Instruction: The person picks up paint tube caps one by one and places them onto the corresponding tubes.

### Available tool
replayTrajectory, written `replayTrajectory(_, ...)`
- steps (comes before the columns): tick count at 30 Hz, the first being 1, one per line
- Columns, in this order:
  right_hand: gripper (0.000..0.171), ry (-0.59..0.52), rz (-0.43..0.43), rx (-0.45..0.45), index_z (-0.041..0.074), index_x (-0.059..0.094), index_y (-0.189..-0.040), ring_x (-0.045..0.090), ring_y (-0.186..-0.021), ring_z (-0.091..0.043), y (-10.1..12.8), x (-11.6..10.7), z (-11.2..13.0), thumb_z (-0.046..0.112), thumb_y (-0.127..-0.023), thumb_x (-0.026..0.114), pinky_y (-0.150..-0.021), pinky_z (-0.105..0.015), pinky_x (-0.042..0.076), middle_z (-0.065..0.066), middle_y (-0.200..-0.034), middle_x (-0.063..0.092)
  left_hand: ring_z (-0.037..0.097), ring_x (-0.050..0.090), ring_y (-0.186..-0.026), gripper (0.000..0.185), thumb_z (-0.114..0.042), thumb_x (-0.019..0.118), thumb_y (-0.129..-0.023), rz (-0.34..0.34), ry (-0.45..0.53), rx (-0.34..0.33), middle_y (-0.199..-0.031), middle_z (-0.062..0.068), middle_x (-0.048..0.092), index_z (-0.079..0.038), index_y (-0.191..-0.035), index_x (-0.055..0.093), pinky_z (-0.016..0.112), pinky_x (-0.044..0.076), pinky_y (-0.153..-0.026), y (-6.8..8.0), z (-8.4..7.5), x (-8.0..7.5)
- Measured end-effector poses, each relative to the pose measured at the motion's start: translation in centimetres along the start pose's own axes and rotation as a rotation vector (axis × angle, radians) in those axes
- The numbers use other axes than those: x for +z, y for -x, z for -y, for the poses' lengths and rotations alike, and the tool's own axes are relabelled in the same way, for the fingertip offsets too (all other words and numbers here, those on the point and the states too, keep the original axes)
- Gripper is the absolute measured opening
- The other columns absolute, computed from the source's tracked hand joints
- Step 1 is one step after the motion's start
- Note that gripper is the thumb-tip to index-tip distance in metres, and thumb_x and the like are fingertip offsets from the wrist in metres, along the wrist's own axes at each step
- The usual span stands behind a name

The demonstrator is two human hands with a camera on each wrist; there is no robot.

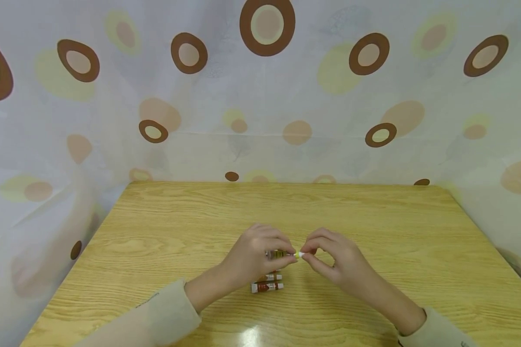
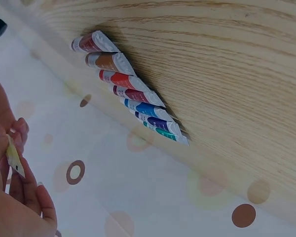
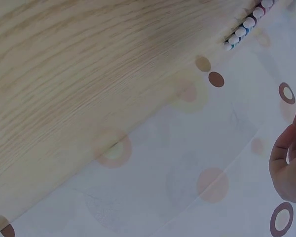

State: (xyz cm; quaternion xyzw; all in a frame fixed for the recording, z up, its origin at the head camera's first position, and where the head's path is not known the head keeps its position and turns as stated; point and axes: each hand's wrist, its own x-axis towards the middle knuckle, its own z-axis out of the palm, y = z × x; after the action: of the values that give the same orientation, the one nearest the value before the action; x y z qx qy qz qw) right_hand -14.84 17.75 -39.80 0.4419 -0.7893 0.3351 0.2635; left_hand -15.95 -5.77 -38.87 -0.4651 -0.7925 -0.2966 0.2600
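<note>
My left hand (image 1: 272, 246) holds a small yellowish paint tube (image 1: 282, 254) level above the wooden table (image 1: 373, 217). My right hand (image 1: 313, 250) pinches the tube's pale cap (image 1: 301, 254) between thumb and fingertips. In the left wrist view the held tube (image 2: 14, 160) shows as a pale flat end among my fingers (image 2: 19, 197). A row of several paint tubes (image 2: 130, 94) in red, orange, maroon, blue, purple and green lies side by side on the table, partly hidden under my left hand in the head view (image 1: 267, 287). Their white caps (image 3: 246, 24) show in the right wrist view.
A curtain (image 1: 265, 96) printed with brown and yellow ovals encloses the table at the back and on both sides. Bare wood stretches left, right and beyond my hands. My beige sleeves (image 1: 169, 313) reach in from the near edge.
</note>
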Motion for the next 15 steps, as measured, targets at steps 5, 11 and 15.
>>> replayTrajectory(5, 0.011, 0.027, -0.028, 0.012, 0.014, 0.07, -0.094, 0.06, -0.079, -0.005, 0.14, 0.24, 0.09, 0.022, -0.101, 0.068, -0.074, -0.01, 0.049, 0.005, -0.095, 0.067, 0.009, 0.073, -0.084, 0.011, -0.02, 0.088, -0.081, 0.013, -0.021, -0.011, -0.091, -0.004, 0.08, -0.013, -0.088, 0.081, 0.02, 0.053, -0.079, 0.0, -0.11, -0.01)
replayTrajectory(11, 0.03, 0.119, -0.063, -0.022, 0.014, 0.07, -0.092, 0.06, -0.076, -0.006, 0.05, 0.18, 0.21, 0.035, -0.107, 0.055, -0.072, -0.012, 0.049, 0.005, -0.093, 0.068, 0.008, 0.073, -0.082, 0.012, -0.019, 0.086, -0.085, 0.08, 0.03, -0.084, -0.092, -0.002, 0.079, -0.011, -0.094, 0.082, 0.027, 0.057, -0.084, -0.07, -0.59, -0.55)
replayTrajectory(15, 0.037, 0.155, -0.058, -0.014, 0.014, 0.07, -0.09, 0.06, -0.075, -0.005, 0.06, 0.13, 0.28, 0.04, -0.108, 0.051, -0.072, -0.015, 0.049, 0.006, -0.092, 0.068, 0.006, 0.07, -0.078, 0.012, -0.019, 0.085, -0.086, 0.103, 0.019, -0.096, -0.09, -0.003, 0.079, -0.011, -0.094, 0.082, 0.024, 0.056, -0.083, -0.04, -0.8, -0.71)
